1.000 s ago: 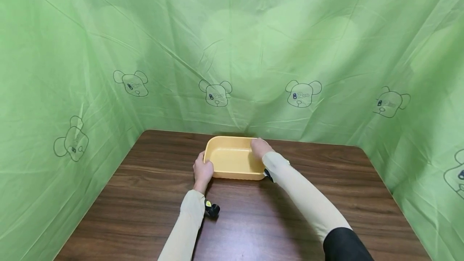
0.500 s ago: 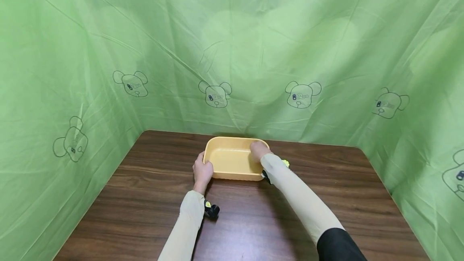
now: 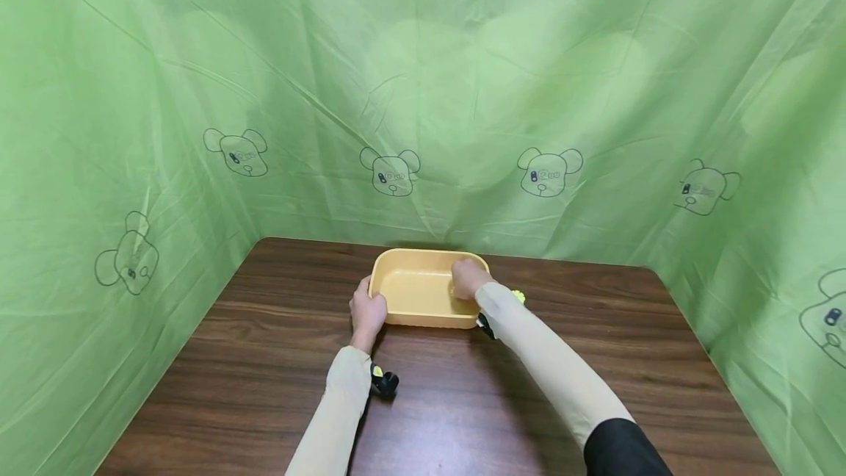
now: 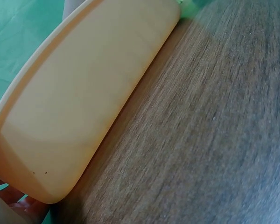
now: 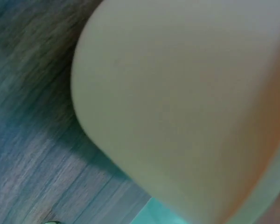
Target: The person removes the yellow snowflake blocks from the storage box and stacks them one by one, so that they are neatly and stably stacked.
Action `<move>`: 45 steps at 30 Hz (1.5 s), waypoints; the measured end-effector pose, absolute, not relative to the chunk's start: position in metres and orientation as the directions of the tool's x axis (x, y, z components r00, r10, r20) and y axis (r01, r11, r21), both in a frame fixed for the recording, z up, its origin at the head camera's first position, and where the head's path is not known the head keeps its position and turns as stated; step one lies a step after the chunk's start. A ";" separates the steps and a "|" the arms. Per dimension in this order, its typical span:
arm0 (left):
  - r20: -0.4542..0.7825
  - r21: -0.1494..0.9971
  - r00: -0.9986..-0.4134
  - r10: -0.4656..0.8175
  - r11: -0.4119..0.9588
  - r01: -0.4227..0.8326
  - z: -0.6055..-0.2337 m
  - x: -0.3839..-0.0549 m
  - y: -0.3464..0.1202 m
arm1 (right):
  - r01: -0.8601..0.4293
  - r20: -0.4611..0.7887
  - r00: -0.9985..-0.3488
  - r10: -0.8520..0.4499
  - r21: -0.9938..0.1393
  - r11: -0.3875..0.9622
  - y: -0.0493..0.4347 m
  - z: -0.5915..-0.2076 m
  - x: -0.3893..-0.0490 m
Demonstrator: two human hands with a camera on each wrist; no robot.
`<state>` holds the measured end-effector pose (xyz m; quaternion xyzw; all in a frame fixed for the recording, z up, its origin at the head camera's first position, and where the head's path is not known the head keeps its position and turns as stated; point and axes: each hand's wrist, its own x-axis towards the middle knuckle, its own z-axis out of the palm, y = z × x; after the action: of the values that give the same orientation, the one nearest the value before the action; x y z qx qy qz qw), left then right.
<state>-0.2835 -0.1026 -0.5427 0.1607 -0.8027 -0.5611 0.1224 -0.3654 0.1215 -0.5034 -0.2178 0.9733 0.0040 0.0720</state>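
A shallow pale-yellow plastic tub [image 3: 423,319] with rounded corners stands near the back edge of the table. At its left end my left hand [image 3: 367,312] grips the wall, thumb at the rim and fingers outside. The left wrist view shows the tub's outer side [image 4: 79,98] close to the wood, with fingers [image 4: 25,205] at its lower corner. My right hand [image 3: 468,279] reaches over the front rim into the tub's right part. Its fingers point down and are mostly hidden, so I cannot tell whether they hold anything. Only the tub's outer wall [image 5: 168,102] fills the right wrist view.
The dark wood-grain table [image 3: 264,388] extends in front of and beside the tub. Green curtain cloth [image 3: 396,94] with bear prints hangs behind and at both sides. A black wrist camera [image 3: 385,383] sits below my left wrist, and a yellow-green piece [image 3: 519,296] shows beside my right wrist.
My right hand has shifted slightly left and toward me inside the tub, away from its right rim. The left hand keeps its grip, and the tub stays in place.
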 end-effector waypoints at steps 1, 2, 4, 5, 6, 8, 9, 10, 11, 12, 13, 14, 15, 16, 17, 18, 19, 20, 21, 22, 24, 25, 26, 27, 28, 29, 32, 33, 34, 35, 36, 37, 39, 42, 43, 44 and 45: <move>0.013 0.940 -0.918 -0.396 0.318 -0.124 -0.543 -0.284 -0.103 | -0.415 -0.150 -0.897 -0.415 -0.036 0.909 0.119 -0.494 -0.359; 0.009 0.939 -0.918 -0.396 0.318 -0.128 -0.543 -0.284 -0.103 | -0.408 -0.146 -0.899 -0.412 -0.057 0.911 0.120 -0.494 -0.358; 0.003 0.940 -0.918 -0.396 0.314 -0.132 -0.542 -0.284 -0.103 | -0.395 -0.131 -0.905 -0.406 -0.103 0.913 0.122 -0.492 -0.356; 0.003 0.939 -0.918 -0.396 0.316 -0.134 -0.543 -0.285 -0.103 | -0.391 -0.118 -0.906 -0.405 -0.128 0.912 0.123 -0.491 -0.354; 0.003 0.939 -0.918 -0.397 0.316 -0.133 -0.542 -0.285 -0.103 | -0.388 -0.111 -0.908 -0.405 -0.149 0.910 0.124 -0.490 -0.353; 0.007 0.939 -0.918 -0.396 0.317 -0.129 -0.542 -0.286 -0.103 | -0.390 -0.091 -0.906 -0.413 -0.200 0.899 0.126 -0.486 -0.351; 0.009 0.938 -0.919 -0.395 0.321 -0.129 -0.543 -0.286 -0.103 | -0.401 -0.077 -0.902 -0.425 -0.217 0.890 0.128 -0.484 -0.350; 0.009 0.937 -0.918 -0.395 0.324 -0.130 -0.542 -0.286 -0.103 | -0.408 -0.066 -0.899 -0.434 -0.238 0.881 0.131 -0.483 -0.350; 0.009 0.937 -0.919 -0.395 0.325 -0.131 -0.543 -0.286 -0.103 | -0.414 -0.055 -0.895 -0.442 -0.264 0.871 0.134 -0.482 -0.350; 0.008 0.936 -0.919 -0.395 0.326 -0.132 -0.542 -0.286 -0.103 | -0.416 -0.043 -0.893 -0.448 -0.300 0.859 0.137 -0.479 -0.351; 0.007 0.936 -0.919 -0.394 0.327 -0.133 -0.542 -0.286 -0.103 | -0.414 -0.027 -0.894 -0.447 -0.332 0.848 0.142 -0.478 -0.351; 0.006 0.935 -0.919 -0.394 0.328 -0.134 -0.542 -0.285 -0.102 | -0.409 -0.009 -0.897 -0.443 -0.364 0.837 0.146 -0.476 -0.352; 0.005 0.934 -0.920 -0.393 0.329 -0.136 -0.542 -0.285 -0.102 | -0.400 0.010 -0.901 -0.433 -0.399 0.825 0.152 -0.473 -0.353; 0.005 0.935 -0.920 -0.393 0.329 -0.135 -0.542 -0.285 -0.102 | -0.389 0.029 -0.907 -0.420 -0.439 0.810 0.158 -0.471 -0.354; 0.006 0.935 -0.920 -0.392 0.328 -0.134 -0.542 -0.285 -0.102 | -0.372 0.044 -0.915 -0.402 -0.483 0.793 0.164 -0.467 -0.354; 0.008 0.936 -0.920 -0.393 0.327 -0.132 -0.542 -0.285 -0.101 | -0.356 0.064 -0.922 -0.381 -0.521 0.775 0.171 -0.464 -0.355; 0.007 0.936 -0.920 -0.392 0.326 -0.131 -0.542 -0.284 -0.101 | -0.337 0.080 -0.932 -0.354 -0.551 0.763 0.178 -0.461 -0.355; 0.007 0.936 -0.920 -0.393 0.326 -0.132 -0.542 -0.284 -0.101 | -0.319 0.095 -0.940 -0.327 -0.584 0.747 0.186 -0.458 -0.354; 0.011 0.936 -0.920 -0.392 0.328 -0.129 -0.542 -0.284 -0.101 | -0.307 0.110 -0.946 -0.305 -0.610 0.730 0.193 -0.454 -0.354; 0.015 0.935 -0.920 -0.392 0.332 -0.126 -0.542 -0.285 -0.101 | -0.292 0.121 -0.952 -0.281 -0.634 0.716 0.201 -0.452 -0.354; 0.018 0.935 -0.919 -0.393 0.332 -0.123 -0.541 -0.285 -0.100 | -0.278 0.148 -0.959 -0.242 -0.658 0.700 0.217 -0.448 -0.353; 0.021 0.935 -0.920 -0.392 0.334 -0.121 -0.541 -0.285 -0.100 | -0.266 0.151 -0.963 -0.224 -0.669 0.694 0.224 -0.447 -0.352; 0.025 0.934 -0.920 -0.390 0.338 -0.118 -0.541 -0.285 -0.100 | -0.256 0.149 -0.966 -0.212 -0.676 0.691 0.232 -0.446 -0.351; 0.030 0.933 -0.921 -0.388 0.342 -0.114 -0.541 -0.286 -0.100 | -0.250 0.147 -0.968 -0.206 -0.677 0.692 0.239 -0.446 -0.349; 0.030 0.932 -0.922 -0.386 0.344 -0.113 -0.541 -0.286 -0.100 | -0.237 0.139 -0.971 -0.196 -0.680 0.694 0.246 -0.447 -0.348; 0.027 0.933 -0.923 -0.384 0.342 -0.115 -0.541 -0.286 -0.100 | -0.230 0.130 -0.972 -0.194 -0.679 0.698 0.253 -0.449 -0.346; 0.019 0.931 -0.921 -0.389 0.344 -0.125 -0.542 -0.284 -0.101 | -0.191 0.066 -0.977 -0.205 -0.705 0.683 0.268 -0.458 -0.341; 0.018 0.931 -0.920 -0.391 0.341 -0.127 -0.542 -0.283 -0.101 | -0.168 0.036 -0.978 -0.205 -0.721 0.672 0.272 -0.463 -0.339; 0.016 0.932 -0.920 -0.392 0.338 -0.128 -0.543 -0.282 -0.102 | -0.133 -0.003 -0.979 -0.201 -0.744 0.655 0.275 -0.467 -0.338; 0.015 0.933 -0.919 -0.395 0.337 -0.129 -0.543 -0.282 -0.102 | -0.094 -0.046 -0.979 -0.198 -0.765 0.638 0.278 -0.472 -0.336; 0.019 0.932 -0.919 -0.395 0.339 -0.126 -0.543 -0.282 -0.102 | -0.047 -0.090 -0.978 -0.189 -0.785 0.618 0.280 -0.476 -0.335; 0.022 0.933 -0.919 -0.393 0.339 -0.123 -0.544 -0.281 -0.102 | 0.000 -0.133 -0.975 -0.177 -0.799 0.601 0.282 -0.480 -0.333; 0.026 0.933 -0.922 -0.387 0.340 -0.116 -0.544 -0.281 -0.102 | 0.085 -0.208 -0.967 -0.149 -0.812 0.578 0.285 -0.487 -0.331; 0.022 0.933 -0.924 -0.383 0.339 -0.119 -0.544 -0.281 -0.102 | 0.142 -0.267 -0.954 -0.140 -0.809 0.570 0.288 -0.494 -0.329; 0.021 0.933 -0.924 -0.383 0.338 -0.119 -0.544 -0.281 -0.102 | 0.145 -0.272 -0.951 -0.144 -0.808 0.572 0.289 -0.495 -0.329; 0.021 0.933 -0.923 -0.384 0.338 -0.120 -0.544 -0.281 -0.101 | 0.145 -0.276 -0.950 -0.148 -0.807 0.573 0.289 -0.496 -0.329; 0.017 0.935 -0.922 -0.386 0.333 -0.122 -0.544 -0.281 -0.101 | 0.145 -0.277 -0.949 -0.151 -0.807 0.573 0.289 -0.496 -0.329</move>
<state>-0.2810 -0.1013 -0.5436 0.1574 -0.8078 -0.5555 0.1188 -0.3288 0.2889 -0.4963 -0.0018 0.8722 -0.4622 0.1598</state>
